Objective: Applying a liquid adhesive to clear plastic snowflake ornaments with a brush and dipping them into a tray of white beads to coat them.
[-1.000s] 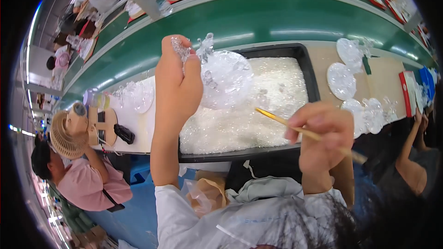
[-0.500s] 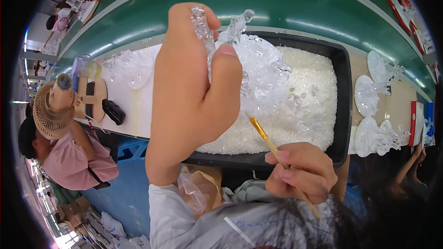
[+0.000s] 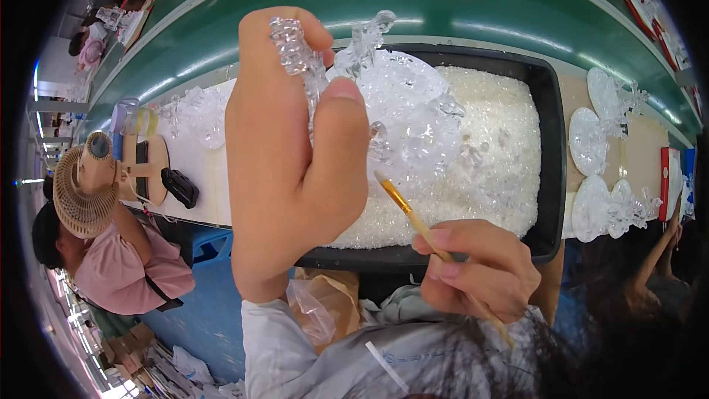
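Gripping a clear crystal ornament (image 3: 399,111) raised over the black tray (image 3: 550,140), the left hand (image 3: 288,170) angles it toward the paintbrush (image 3: 413,222) pinched in the right hand (image 3: 480,270).

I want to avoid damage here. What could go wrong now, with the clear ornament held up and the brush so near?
1. The left hand grips the clear ornament only by its thin stem; it might slip or snap.
2. The brush in the right hand could catch the small raised figures.
3. A drop would land in the black tray of clear beads.
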Demonstrator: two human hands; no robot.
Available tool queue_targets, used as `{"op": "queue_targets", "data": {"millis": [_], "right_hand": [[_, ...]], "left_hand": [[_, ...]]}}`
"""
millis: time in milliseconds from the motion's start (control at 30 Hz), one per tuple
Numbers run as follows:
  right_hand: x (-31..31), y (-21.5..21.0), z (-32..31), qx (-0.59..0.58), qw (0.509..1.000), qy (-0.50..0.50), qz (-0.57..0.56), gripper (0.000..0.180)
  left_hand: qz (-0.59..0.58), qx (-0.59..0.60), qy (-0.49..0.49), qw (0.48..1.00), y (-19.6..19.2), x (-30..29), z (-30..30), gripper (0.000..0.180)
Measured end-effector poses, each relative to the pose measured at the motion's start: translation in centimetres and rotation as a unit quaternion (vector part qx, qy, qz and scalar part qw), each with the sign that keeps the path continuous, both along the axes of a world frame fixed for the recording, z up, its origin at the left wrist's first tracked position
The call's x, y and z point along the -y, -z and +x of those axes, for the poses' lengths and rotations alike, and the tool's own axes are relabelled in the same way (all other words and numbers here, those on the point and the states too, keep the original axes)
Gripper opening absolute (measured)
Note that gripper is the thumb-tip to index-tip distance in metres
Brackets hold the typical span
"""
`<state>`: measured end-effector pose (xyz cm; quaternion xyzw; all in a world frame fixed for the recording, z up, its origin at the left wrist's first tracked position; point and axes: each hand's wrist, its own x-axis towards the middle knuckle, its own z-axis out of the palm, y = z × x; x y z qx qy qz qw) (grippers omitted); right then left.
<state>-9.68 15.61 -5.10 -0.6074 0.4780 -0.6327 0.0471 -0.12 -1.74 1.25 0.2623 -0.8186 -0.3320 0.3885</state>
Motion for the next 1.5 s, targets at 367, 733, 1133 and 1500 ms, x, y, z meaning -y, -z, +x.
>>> {"op": "queue_targets", "data": {"millis": [367, 733, 1133, 1500], "right_hand": [[1.2, 0.2, 0.4, -0.007, 0.996, 0.032, -0.081, 0.025], [1.4, 0.5, 0.5, -0.037, 0.997, 0.032, -0.063, 0.035], [0.1, 0.6, -0.6, -0.061, 0.981, 0.051, -0.175, 0.017], [0.3, 0.0, -0.8, -0.066, 0.976, 0.09, -0.186, 0.012]], "left_hand": [[0.034, 0.017, 0.008, 0.999, -0.7, -0.6, 0.0, 0.033], [0.06, 0.021, 0.028, 0.998, -0.6, -0.8, 0.2, 0.034], [0.068, -0.069, 0.044, 0.994, -0.8, -1.2, 0.1, 0.033], [0.034, -0.174, 0.085, 0.98, 0.4, -1.1, 0.0, 0.039]]}}
